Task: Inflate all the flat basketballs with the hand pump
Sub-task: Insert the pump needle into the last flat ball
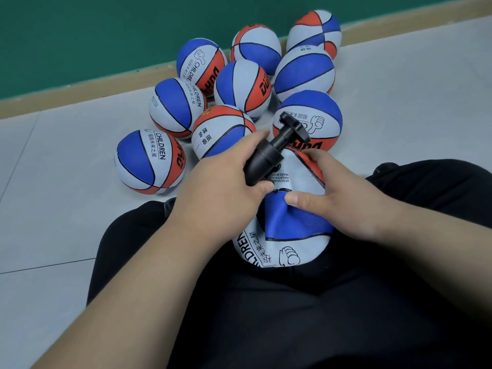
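Observation:
A flat, crumpled basketball (290,227) in blue, white and red lies in my lap between my black-trousered legs. My left hand (223,185) grips the barrel of the black hand pump (271,153), whose T-handle points up and away toward the other balls. The pump's lower end meets the flat ball near its valve, hidden by my fingers. My right hand (338,195) holds the flat ball's folded skin, thumb pressing on the blue panel beside the valve.
Several round basketballs (239,86) of the same colours sit in a cluster on the grey tiled floor (53,209) ahead, close to a wooden skirting and green wall (80,35). My legs (319,315) fill the lower frame.

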